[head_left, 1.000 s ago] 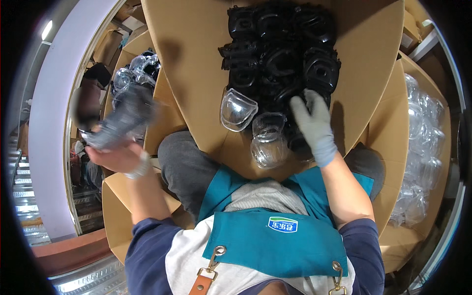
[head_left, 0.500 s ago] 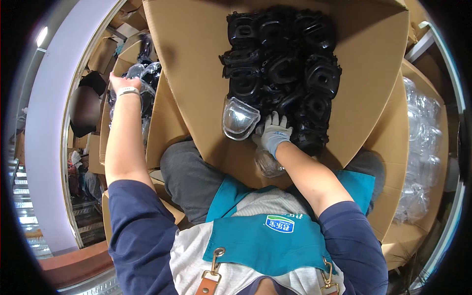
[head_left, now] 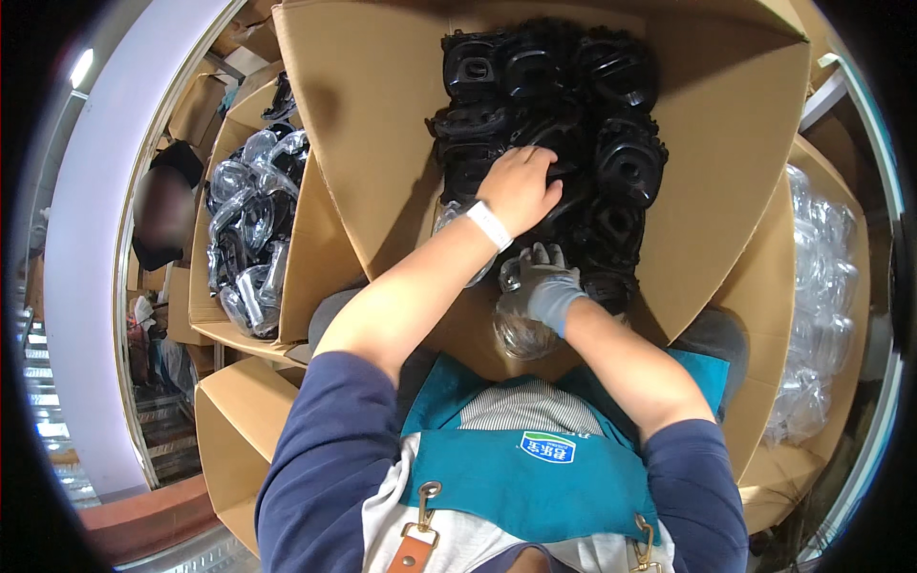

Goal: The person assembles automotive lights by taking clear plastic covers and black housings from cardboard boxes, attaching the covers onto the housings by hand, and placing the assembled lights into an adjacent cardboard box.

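Note:
My bare left hand (head_left: 522, 191) is over the black plastic housings (head_left: 626, 162) in the large cardboard box in front of me. Its fingers are slightly bent and the thumb stands apart, with nothing visible between them. Below it, my right hand (head_left: 548, 283), in a grey glove, has its fingers bent around a clear plastic cover (head_left: 511, 275). More clear plastic (head_left: 525, 332) shows beneath that hand and wrist. Another clear cover (head_left: 447, 218), left of the housings, is mostly hidden behind my left wrist and forearm.
High cardboard walls (head_left: 353, 143) surround the housings. On the left, an open box (head_left: 201, 296) holds jumbled clear and black parts (head_left: 256, 220). A smaller open carton (head_left: 239, 411) stands below it. At right, another box contains stacked clear covers (head_left: 812, 306). A person (head_left: 164, 205) is beyond the left box.
My left hand has swung from the left box to above the black housings. My right hand has shifted slightly down and right, and its fingers look more bent.

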A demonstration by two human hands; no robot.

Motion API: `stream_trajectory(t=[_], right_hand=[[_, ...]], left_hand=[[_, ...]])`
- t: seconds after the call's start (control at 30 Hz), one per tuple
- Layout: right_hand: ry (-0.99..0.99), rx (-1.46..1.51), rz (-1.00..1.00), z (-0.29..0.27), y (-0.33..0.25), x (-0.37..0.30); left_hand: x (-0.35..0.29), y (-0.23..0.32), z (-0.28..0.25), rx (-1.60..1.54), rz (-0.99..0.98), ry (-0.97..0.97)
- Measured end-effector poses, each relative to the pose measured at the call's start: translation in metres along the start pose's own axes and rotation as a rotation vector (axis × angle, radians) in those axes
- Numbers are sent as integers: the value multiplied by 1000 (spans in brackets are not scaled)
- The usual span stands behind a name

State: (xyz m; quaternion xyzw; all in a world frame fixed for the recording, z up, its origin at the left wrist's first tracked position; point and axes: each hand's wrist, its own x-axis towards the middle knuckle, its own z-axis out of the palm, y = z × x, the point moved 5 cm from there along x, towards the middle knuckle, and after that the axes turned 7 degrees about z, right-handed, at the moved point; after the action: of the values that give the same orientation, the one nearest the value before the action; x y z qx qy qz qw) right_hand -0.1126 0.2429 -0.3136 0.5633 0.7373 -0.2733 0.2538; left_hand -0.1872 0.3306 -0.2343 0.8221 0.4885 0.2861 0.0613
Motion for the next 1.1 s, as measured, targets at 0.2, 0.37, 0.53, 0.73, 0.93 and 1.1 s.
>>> stream_trajectory(t=[0.2, 0.37, 0.53, 0.73, 0.93, 1.1], right_hand=[[87, 682, -327, -81, 90, -83], [369, 1755, -561, -91, 122, -104], [822, 1522, -755, -86, 100, -82], [810, 1377, -743, -66, 85, -86], [949, 1297, -884, -61, 78, -126], [865, 1537, -966, -57, 80, -132]], left_hand=[[41, -74, 71, 59, -325, -57], [32, -52, 88, 220, -466, -189], [-8, -19, 54, -130, -569, -69], [-41, 70, -23, -1515, -584, 203], [-55, 108, -32, -1329, -206, 258], [-55, 138, -29, -1616, -302, 209]])
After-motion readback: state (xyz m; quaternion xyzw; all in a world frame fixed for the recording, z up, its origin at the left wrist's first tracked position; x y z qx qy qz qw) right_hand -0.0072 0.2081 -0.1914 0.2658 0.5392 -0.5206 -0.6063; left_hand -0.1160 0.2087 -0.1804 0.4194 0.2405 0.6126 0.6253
